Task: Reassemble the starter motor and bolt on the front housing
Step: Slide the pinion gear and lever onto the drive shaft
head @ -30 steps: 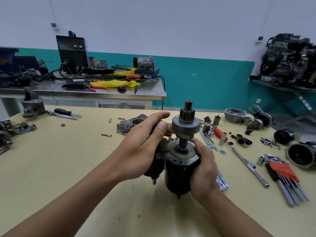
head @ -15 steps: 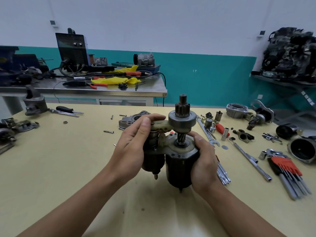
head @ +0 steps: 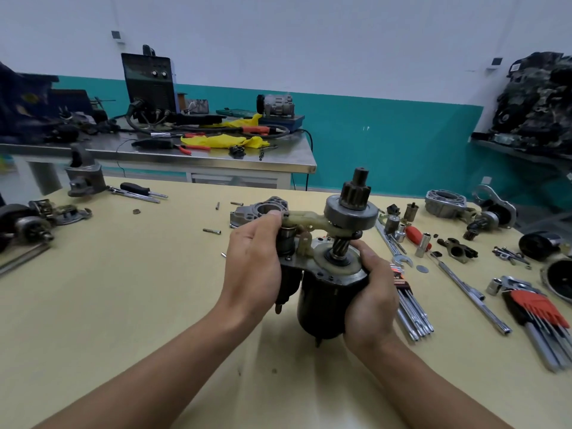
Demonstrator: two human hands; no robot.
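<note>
Left hand [head: 250, 267] wraps the solenoid [head: 286, 239] side, fingertips pinching the top of the plastic shift fork [head: 306, 219] where it meets the plunger. Right hand [head: 371, 301] clamps round the black body of the starter motor [head: 322, 301], held upright over the table [head: 123, 305]; can't tell if its tail end touches the top. Change vs a second ago: left hand has slid off the pinion drive [head: 353, 209] and back to 9 o'clock, so the fork now shows end to end, spanning from plunger to the collar under the drive, which sits high on the splined shaft. Reads as fork engaged at both ends, though the collar side is partly hidden. If so, internals are in and next up is the front housing [head: 263, 210], lying on the table at 11 o'clock just behind the left hand. Loose bolt [head: 212, 231] at 10 o'clock, sockets [head: 399, 227] at 2 o'clock.
</note>
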